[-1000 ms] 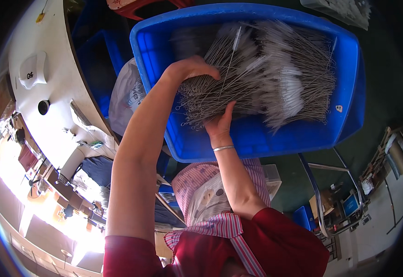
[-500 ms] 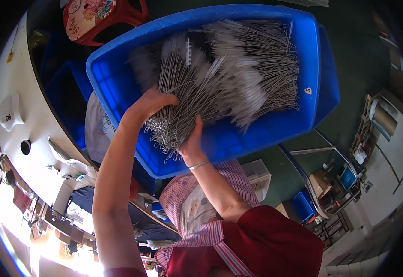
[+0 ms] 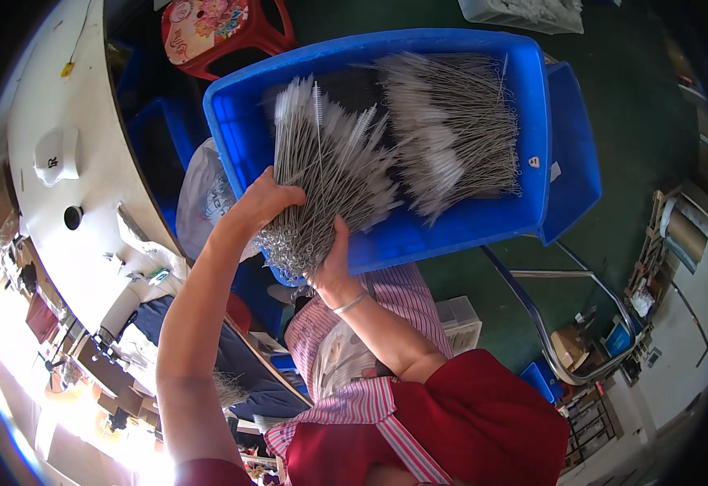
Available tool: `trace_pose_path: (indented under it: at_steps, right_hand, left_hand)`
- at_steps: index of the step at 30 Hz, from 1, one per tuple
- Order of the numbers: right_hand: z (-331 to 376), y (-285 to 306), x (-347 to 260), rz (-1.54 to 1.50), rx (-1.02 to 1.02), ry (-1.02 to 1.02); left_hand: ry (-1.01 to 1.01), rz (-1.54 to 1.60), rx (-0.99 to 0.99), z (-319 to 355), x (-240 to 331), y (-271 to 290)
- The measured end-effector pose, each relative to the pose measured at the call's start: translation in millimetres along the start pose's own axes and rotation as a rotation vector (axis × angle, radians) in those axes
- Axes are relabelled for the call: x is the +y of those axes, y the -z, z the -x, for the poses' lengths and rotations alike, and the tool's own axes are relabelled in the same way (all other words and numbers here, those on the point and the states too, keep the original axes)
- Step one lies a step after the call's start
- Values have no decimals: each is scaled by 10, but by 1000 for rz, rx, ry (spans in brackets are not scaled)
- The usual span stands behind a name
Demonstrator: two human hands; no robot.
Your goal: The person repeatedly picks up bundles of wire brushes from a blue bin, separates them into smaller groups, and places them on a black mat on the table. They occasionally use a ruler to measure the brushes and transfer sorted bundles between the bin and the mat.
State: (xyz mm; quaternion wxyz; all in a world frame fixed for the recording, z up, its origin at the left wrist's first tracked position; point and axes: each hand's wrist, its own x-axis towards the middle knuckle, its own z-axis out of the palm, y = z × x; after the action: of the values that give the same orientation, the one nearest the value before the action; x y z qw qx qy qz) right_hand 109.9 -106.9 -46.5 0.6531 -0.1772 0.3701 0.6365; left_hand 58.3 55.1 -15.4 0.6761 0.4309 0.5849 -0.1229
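A big blue plastic bin (image 3: 459,231) holds heaps of thin wire brushes with white bristle tips. My left hand (image 3: 266,201) grips the left side of one thick bundle of brushes (image 3: 325,174) near its twisted wire ends. From below, my right hand (image 3: 333,263), with a thin bangle on its wrist, clasps the same bundle. The bundle's wire ends stick out over the bin's near rim. A second heap of brushes (image 3: 451,130) lies loose in the right half of the bin.
A white curved table (image 3: 86,219) with a white cap (image 3: 56,155) and small items runs along the left. A red stool with a floral seat (image 3: 208,28) stands behind the bin. A white plastic bag (image 3: 206,198), another blue bin (image 3: 574,154) and a metal frame (image 3: 544,324) are near.
Both hands have drawn the bundle of brushes toward the bin's near left corner, so its wire ends now hang over the rim. The view has swung to the right.
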Motion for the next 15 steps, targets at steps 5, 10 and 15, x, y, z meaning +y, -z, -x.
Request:
trace_pose_path:
  at_steps: [5, 10, 15]
  right_hand:
    - [328, -174, 86, 105, 18, -43]
    - [706, -339, 89, 274, 37, -36]
    - [1039, -380, -59, 467, -100, -142]
  left_hand:
    - [-36, 150, 6, 585, 63, -16]
    - [-178, 188, 112, 1111, -29, -86]
    - [-256, 137, 294, 1382, -397, -280]
